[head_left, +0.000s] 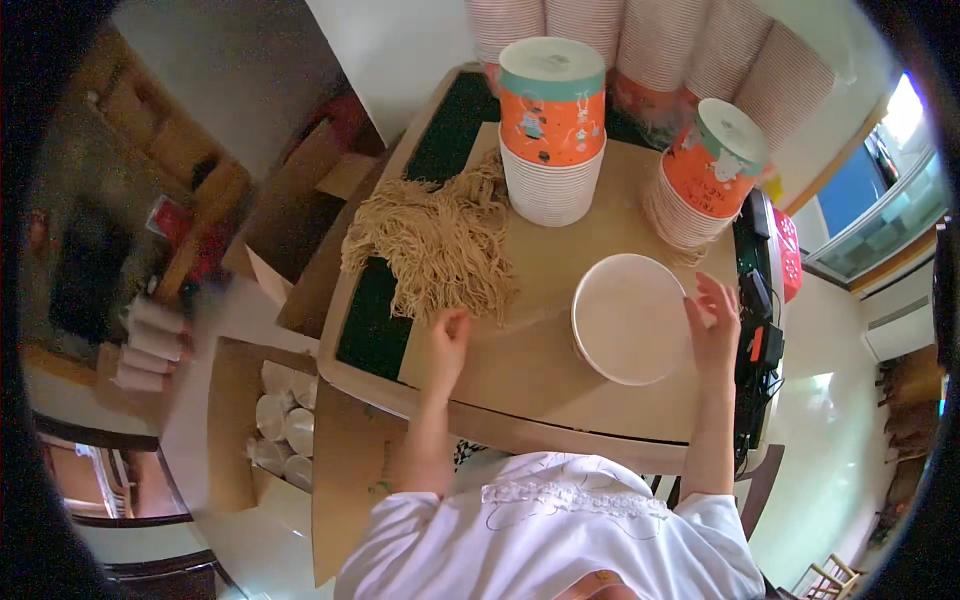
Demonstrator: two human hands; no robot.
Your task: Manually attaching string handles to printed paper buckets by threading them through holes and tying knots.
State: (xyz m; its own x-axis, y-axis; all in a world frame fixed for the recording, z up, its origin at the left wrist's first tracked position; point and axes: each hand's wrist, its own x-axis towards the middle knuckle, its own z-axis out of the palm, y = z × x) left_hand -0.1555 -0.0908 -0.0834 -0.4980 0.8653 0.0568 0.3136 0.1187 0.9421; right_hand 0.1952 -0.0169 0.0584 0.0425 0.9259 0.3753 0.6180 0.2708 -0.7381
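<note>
A white round paper bucket (630, 318) stands on the cardboard-covered table with its wide rim facing me. My right hand (715, 315) is at the bucket's right rim, fingers apart and curved; whether the thumb touches the rim I cannot tell. My left hand (449, 335) has its fingers curled together at the near edge of a tangled heap of tan paper string (430, 240). Anything between those fingers is too small to make out. Behind the bucket stand two upside-down stacks of buckets, the left stack (552, 130) and the right stack (710, 172), each topped by an orange-and-teal one.
Tall columns of nested buckets (655, 45) line the table's far side. Black power adapters and cables (765, 345) run along the right edge, beside a red object (787, 255). On the floor at left sits an open carton (232, 430) holding white rolled or cup-like items.
</note>
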